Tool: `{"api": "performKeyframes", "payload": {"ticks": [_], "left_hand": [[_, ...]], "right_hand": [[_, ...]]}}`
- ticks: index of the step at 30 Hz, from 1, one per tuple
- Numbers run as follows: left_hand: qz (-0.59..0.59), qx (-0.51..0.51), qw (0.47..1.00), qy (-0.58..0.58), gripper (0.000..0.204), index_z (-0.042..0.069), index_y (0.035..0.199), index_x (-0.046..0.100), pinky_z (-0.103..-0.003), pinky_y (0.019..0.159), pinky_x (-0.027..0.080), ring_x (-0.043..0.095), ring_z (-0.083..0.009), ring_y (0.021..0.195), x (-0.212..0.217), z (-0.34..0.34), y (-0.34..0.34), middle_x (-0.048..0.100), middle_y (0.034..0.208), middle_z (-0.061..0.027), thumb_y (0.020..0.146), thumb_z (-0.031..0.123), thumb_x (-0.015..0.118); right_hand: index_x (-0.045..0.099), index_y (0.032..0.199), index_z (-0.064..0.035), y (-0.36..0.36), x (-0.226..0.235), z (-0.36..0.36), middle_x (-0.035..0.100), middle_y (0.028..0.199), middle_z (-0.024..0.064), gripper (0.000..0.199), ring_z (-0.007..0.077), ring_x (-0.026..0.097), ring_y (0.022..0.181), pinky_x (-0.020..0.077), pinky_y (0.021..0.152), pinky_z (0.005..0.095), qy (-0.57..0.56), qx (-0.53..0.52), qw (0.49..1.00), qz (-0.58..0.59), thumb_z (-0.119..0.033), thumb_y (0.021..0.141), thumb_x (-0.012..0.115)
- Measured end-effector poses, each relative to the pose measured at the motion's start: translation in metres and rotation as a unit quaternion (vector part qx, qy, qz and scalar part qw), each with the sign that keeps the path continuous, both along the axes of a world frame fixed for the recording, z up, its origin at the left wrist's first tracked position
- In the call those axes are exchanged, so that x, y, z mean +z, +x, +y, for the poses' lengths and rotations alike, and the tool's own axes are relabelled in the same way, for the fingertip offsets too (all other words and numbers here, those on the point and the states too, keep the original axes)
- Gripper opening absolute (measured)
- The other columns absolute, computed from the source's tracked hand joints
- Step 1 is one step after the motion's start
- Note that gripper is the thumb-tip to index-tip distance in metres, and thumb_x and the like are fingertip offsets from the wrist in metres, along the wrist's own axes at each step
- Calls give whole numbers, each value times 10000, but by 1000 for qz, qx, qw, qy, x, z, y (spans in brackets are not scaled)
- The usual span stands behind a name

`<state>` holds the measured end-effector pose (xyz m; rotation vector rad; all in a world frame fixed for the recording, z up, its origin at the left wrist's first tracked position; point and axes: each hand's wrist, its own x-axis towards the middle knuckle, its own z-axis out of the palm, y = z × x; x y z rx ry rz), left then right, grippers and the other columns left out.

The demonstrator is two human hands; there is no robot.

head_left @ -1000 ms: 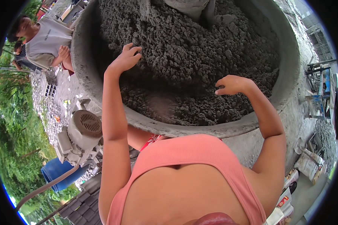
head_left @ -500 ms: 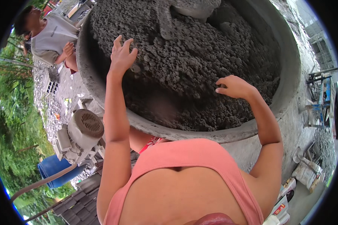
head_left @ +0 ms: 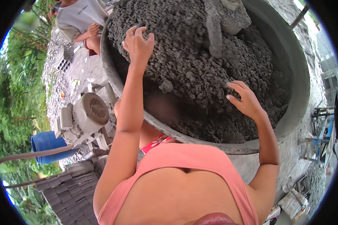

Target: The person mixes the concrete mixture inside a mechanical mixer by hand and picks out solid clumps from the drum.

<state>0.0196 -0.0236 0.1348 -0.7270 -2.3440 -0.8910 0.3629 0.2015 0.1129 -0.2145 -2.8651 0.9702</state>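
A large round mixing pan (head_left: pixel 300 97) with a grey, caked rim stands in front of me, full of crumbly dark grey concrete mix (head_left: pixel 184 67). My left hand (head_left: pixel 139 45) hovers over the left part of the mix, fingers apart and slightly curled, nothing in it. Over the right part is my right hand (head_left: pixel 246 99), also open, with thumb and fingers spread. Whether any fingertip touches the mix, I cannot tell. A mortar-coated mixing paddle (head_left: pixel 214 33) juts into the mix at the far side. One bigger lump (head_left: pixel 166 86) lies near my left forearm.
A dusty electric motor (head_left: pixel 92 112) stands left of the pan, with a blue barrel (head_left: pixel 50 146) behind it. Dark stacked blocks (head_left: pixel 67 198) lie at lower left. Another person (head_left: pixel 80 18) is at upper left. At lower right is a whitish container (head_left: pixel 293 204).
The whole view has shifted, so the pan appears farther right and lower. My left hand has reached farther over the mix; my right fingers have spread. The paddle has moved right.
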Motion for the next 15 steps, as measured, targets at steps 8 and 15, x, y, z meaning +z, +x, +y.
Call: {"api": "performKeyframes", "payload": {"ticks": [8, 15], "left_hand": [[52, -26, 984, 166, 160, 110, 916, 737, -514, 1069, 260, 549, -283, 1120, 14, -23, -8, 632, 1159, -84, 816, 194, 644], [137, -65, 973, 172, 160, 76, 902, 737, -380, 970, 411, 552, -264, 1139, 61, -47, 30, 650, 1169, -129, 798, 96, 617]], "right_hand": [[380, 1470, -183, -4, 12, -28, 220, 1571, 133, 781, 365, 220, 1443, 292, 1143, 505, 57, -21, 997, -54, -384, 815, 755], [345, 1489, -233, 0, 16, -55, 126, 1595, 133, 916, 379, 114, 1469, 216, 1171, 538, 111, 40, 993, -24, -511, 734, 783]]}}
